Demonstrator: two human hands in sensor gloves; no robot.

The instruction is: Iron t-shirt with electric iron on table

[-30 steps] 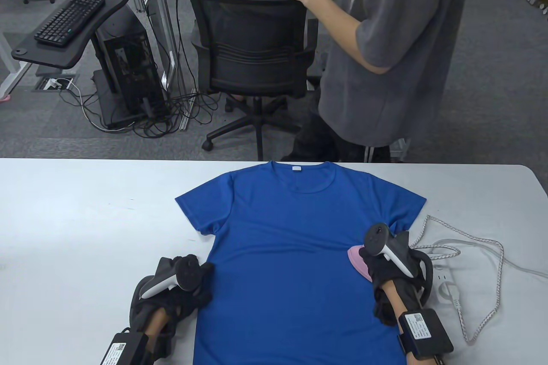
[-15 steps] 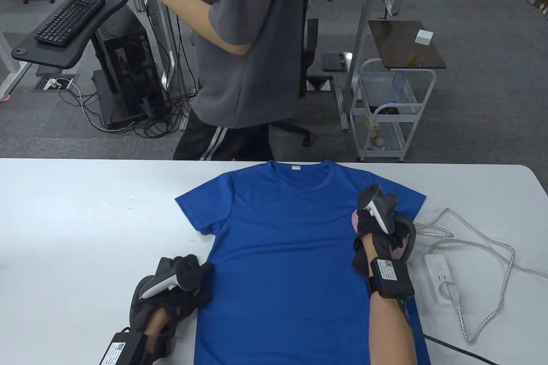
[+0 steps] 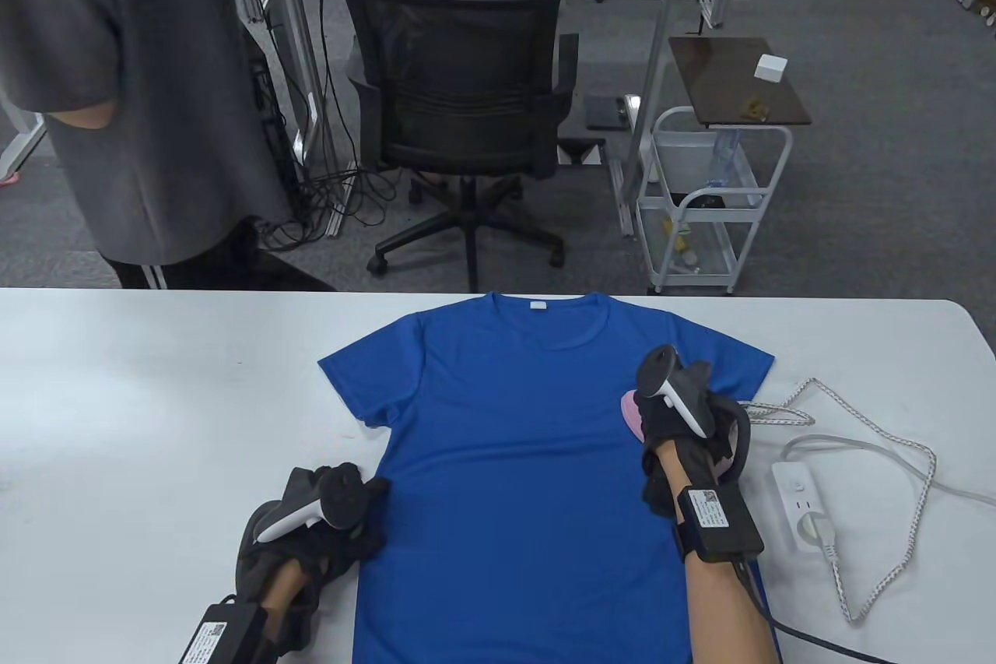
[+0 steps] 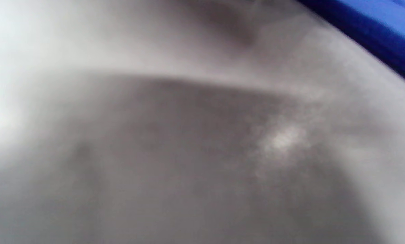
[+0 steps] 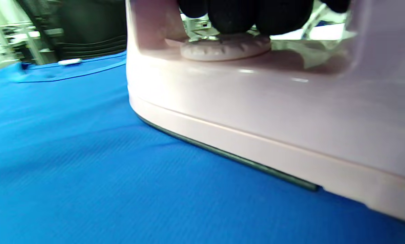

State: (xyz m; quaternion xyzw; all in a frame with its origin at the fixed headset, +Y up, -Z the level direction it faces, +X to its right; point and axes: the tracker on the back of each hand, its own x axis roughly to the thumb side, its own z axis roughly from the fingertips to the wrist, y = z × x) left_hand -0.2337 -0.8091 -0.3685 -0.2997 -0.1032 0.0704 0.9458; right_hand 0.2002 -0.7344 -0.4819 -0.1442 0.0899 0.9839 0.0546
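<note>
Two grips engaged: right hand (image 3: 685, 415) holds the iron (image 5: 256, 112) by its handle, soleplate flat on the t-shirt (image 3: 529, 477); left hand (image 3: 327, 516) presses the hem edge, finger state indeterminate. Ironing stroke underway; next, glide toward unpressed fabric.

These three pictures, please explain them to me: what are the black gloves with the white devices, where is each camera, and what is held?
No machine: a person's hands in sensor gloves with trackers strapped on. One camera looks down at the white table; one sits on each wrist. A blue t-shirt lies flat. The right hand holds a pink iron on the shirt's right side. The left hand rests at the shirt's left edge; its wrist picture is blurred. A power strip and cord lie at right.
</note>
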